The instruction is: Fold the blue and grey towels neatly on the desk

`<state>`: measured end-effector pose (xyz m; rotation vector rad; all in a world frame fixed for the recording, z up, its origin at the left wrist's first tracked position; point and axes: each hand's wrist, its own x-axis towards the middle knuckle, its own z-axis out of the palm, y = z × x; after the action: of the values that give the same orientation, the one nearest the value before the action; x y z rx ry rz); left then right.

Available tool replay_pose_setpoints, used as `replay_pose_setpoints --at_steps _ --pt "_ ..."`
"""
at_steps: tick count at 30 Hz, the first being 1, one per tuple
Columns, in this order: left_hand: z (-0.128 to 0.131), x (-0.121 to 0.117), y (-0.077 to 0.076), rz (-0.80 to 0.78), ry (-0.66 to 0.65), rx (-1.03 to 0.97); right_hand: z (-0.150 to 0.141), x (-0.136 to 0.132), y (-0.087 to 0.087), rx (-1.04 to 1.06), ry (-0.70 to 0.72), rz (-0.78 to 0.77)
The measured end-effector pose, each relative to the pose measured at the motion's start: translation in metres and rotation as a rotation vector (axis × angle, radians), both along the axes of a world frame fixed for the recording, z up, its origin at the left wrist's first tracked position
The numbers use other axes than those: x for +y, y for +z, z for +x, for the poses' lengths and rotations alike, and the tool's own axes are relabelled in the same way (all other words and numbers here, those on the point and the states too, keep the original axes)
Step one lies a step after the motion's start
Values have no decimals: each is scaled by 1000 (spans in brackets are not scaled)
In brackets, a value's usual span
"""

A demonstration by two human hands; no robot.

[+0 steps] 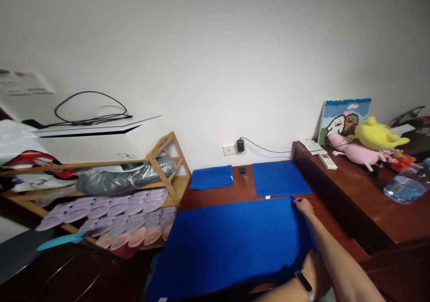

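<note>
A large blue cloth (pixel 231 244) lies spread over the reddish-brown wooden tabletop, with a small white tag at its lower left. My right hand (pixel 304 208) pinches its far right corner. Lower down, my left hand (pixel 315 268), with a fitness band on the wrist, is at the right side of the same cloth; its fingers are hidden, partly by my right forearm. Beyond the large cloth lie two smaller blue cloths: a folded one (pixel 211 177) at left and a flat one (pixel 281 178) at right, near my right hand.
A wooden rack (pixel 181 188) with rows of lilac and pink slippers (pixel 116 206) stands at left, a white box (pixel 94 147) on top. At right, a raised wooden surface (pixel 363 199) bears plush toys (pixel 378 134), a remote control (pixel 327 161) and a plastic bottle (pixel 405 188). A plugged-in adapter (pixel 240 145) trails a cable.
</note>
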<state>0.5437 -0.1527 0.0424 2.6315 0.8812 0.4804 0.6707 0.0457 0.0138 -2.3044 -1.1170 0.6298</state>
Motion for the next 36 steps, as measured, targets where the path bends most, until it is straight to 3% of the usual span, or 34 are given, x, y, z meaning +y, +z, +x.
replay_pose_setpoints --at_steps 2,4,10,14,19,23,27,30,33,36 --pt "-13 0 6 -48 -69 71 -3 0 4 28 -6 36" --pt "-33 -1 17 -99 -43 95 -8 1 13 56 13 104" --pt "-128 -19 66 -377 401 -223 -54 12 61 153 196 303" --pt "-213 -35 95 -450 606 -458 -131 32 90 230 405 336" --pt "-349 -54 114 -414 921 -670 -282 57 119 245 716 318" --pt "-454 -71 99 -415 1185 -676 -423 58 123 196 977 238" --pt "-517 -80 57 -470 1412 -457 -526 38 102 99 1160 133" --pt "-535 -83 21 -460 1490 -365 -559 28 82 22 1212 61" --pt "-539 -84 -7 -206 1488 -436 -561 32 70 -33 1240 44" --pt "-539 -84 -23 10 1483 -503 -553 45 67 -79 1275 69"
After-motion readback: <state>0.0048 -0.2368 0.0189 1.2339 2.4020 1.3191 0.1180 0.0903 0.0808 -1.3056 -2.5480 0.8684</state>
